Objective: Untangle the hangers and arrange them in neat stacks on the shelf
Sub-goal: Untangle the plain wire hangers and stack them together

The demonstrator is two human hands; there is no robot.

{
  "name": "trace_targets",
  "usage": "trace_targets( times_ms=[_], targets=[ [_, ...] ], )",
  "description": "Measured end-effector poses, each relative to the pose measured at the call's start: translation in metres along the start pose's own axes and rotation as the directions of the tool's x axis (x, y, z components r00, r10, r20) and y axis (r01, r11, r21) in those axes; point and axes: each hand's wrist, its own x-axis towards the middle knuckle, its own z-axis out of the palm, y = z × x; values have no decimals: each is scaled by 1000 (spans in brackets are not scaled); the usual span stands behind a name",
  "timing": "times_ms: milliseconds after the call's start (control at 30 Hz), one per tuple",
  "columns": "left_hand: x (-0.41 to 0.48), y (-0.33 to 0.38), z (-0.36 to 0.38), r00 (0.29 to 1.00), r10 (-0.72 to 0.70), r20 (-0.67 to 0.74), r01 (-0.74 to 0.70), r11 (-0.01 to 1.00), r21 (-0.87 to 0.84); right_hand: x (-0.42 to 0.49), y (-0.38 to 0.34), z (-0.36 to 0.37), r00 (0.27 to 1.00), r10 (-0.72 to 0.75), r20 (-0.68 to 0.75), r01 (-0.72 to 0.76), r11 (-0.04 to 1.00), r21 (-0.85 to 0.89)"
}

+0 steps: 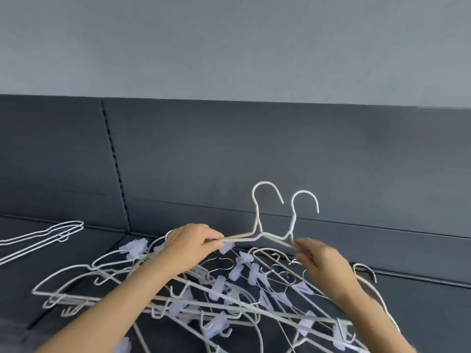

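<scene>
Two white hangers [274,231] held up above tangled hanger pile [204,296] on dark sofa seat [420,296], hooks upright, side by side. Left hand [191,242] fingers pinched shut on left shoulder wire; right hand [321,258] fingers closed on right shoulder wire, blurred. Separate small hanger stack [43,238] lies far left, well apart.

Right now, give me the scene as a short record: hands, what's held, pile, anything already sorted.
left hand: fingers pinching one end of two raised white hangers
right hand: fingers on the hangers' other end
held hangers: lifted above pile, hooks up, side by side
tangled pile: white hangers, some with pale purple clips, on dark cushioned surface
sorted stack: few white hangers lying flat, far left, apart from pile
</scene>
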Motion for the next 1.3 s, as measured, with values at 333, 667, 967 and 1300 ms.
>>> trace_targets(
  times_ms=[333,667,967,1300],
  targets=[
    [-84,-159,-63,984,-120,-133,128,990,52,43,-146,111,940,-325,-105,317,945,-84],
    [-174,-430,-133,961,-205,-188,264,879,396,107,-376,309,910,-411,52,408,911,61],
    [-230,-579,-160,881,-450,-149,465,881,86,147,-504,404,866,-415,280,423,905,33],
    [-247,-637,-178,731,-679,-61,669,732,-129,177,-547,432,790,-364,494,411,911,14]
  ],
)
